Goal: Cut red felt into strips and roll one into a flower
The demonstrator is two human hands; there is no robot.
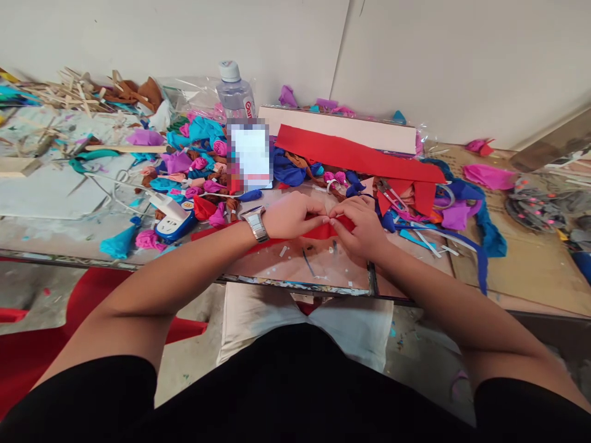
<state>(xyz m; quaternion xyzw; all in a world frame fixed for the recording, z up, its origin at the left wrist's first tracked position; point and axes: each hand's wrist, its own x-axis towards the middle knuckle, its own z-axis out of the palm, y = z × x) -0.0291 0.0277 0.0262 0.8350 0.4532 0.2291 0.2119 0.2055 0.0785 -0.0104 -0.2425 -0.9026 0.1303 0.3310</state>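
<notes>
My left hand (293,215), with a metal watch on its wrist, and my right hand (362,224) meet near the front of the table. Both pinch a narrow strip of red fabric (318,232) that lies flat on the table and runs left under my left wrist. The fingertips of both hands are pressed together on the strip's upper edge. A long red fabric piece (355,157) lies just behind my hands.
Piles of small rolled fabric flowers (198,166) in pink, teal, purple and blue cover the table (295,264). A water bottle (234,89), a white board (341,126), scissors (392,195), a glue gun on a power strip (173,216) and wooden sticks (69,92) lie around.
</notes>
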